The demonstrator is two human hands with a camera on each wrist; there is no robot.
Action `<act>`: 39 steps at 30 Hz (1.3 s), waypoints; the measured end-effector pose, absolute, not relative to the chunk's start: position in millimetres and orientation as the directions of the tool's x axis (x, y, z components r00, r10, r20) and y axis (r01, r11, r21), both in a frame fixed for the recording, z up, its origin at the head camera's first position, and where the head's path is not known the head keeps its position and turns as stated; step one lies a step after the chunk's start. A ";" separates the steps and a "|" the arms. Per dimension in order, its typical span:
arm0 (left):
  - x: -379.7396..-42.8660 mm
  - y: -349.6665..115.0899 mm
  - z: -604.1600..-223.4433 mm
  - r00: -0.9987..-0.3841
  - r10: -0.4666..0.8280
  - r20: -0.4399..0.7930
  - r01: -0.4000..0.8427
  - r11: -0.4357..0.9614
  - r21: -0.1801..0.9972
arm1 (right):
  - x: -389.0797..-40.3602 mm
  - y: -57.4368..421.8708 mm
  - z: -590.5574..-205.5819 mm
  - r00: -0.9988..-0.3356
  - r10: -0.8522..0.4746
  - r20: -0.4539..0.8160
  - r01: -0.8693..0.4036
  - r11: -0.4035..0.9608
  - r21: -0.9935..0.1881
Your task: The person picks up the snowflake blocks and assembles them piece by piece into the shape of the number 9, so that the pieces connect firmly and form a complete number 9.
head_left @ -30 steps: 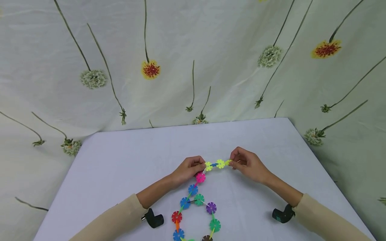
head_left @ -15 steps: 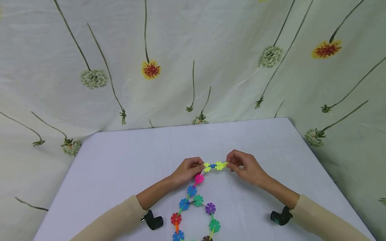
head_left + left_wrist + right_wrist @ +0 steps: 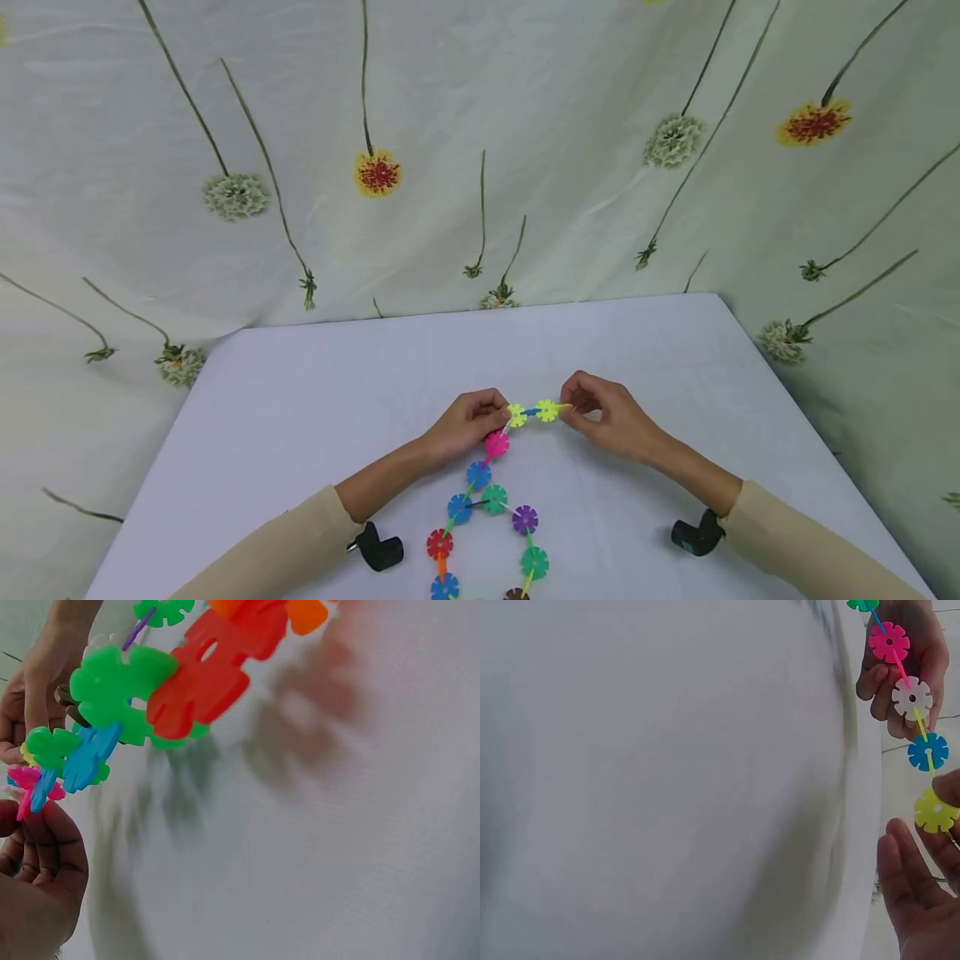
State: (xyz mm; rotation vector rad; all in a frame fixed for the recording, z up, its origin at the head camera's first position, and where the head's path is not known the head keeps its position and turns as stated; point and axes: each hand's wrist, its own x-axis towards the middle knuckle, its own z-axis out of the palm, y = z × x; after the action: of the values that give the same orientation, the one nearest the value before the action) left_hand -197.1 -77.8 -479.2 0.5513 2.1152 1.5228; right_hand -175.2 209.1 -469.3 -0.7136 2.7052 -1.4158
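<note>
A chain of notched plastic connector discs in several colours runs up from the bottom of the head view, with a loop low down holding a red disc and a purple disc. My left hand pinches the chain near its upper bend, by the pink disc and a white disc. At the chain's far end, my right hand pinches a yellow disc between thumb and finger. A blue disc links the yellow ones. In the left wrist view, a large red disc hangs close to the camera.
A white-covered table lies under the chain. Behind it hangs a flower-printed cloth. Black wrist cameras stick out below the left sleeve and the right sleeve. The loop's lower part is cut off by the head view's bottom edge.
My right hand has shifted slightly left and down, and its fingers have changed position on the end yellow disc, which shows thinner. The left hand still holds the chain almost in place.
</note>
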 end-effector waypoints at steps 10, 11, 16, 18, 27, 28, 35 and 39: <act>-196.5 -70.8 -473.3 -0.792 0.593 -0.145 0.008 0.248 0.969 | -192.9 191.5 -446.0 -0.821 -0.571 -0.002 -0.337 0.487 -0.806; -196.0 -71.3 -473.9 -0.791 0.593 -0.149 0.001 0.244 0.970 | -194.0 191.2 -445.5 -0.817 -0.577 -0.013 -0.331 0.486 -0.809; -188.5 -82.9 -478.2 -0.769 0.613 -0.180 -0.013 0.267 0.964 | -195.3 195.8 -446.0 -0.817 -0.575 -0.036 -0.287 0.460 -0.840; -183.2 -91.6 -478.8 -0.746 0.636 -0.196 -0.006 0.287 0.958 | -194.4 197.8 -446.0 -0.821 -0.570 -0.041 -0.267 0.446 -0.854; -158.9 -127.3 -468.9 -0.618 0.727 -0.300 0.021 0.396 0.918 | -191.5 204.4 -453.4 -0.838 -0.543 -0.054 -0.191 0.385 -0.903; -156.8 -129.4 -468.0 -0.606 0.730 -0.314 0.024 0.412 0.911 | -190.9 205.1 -454.8 -0.841 -0.538 -0.058 -0.181 0.382 -0.906; -152.5 -135.0 -469.0 -0.593 0.743 -0.310 0.071 0.432 0.899 | -189.4 211.4 -458.1 -0.826 -0.558 -0.077 -0.163 0.368 -0.915; -157.3 -138.5 -464.4 -0.644 0.715 -0.273 0.044 0.390 0.920 | -190.6 217.1 -455.7 -0.807 -0.580 -0.112 -0.140 0.373 -0.917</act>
State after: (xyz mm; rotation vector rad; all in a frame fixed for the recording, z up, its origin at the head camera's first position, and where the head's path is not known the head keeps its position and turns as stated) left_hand -157.3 -138.5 -464.4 0.6486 1.9803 1.2822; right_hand -190.6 217.1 -455.7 -0.6247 2.2194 -1.4225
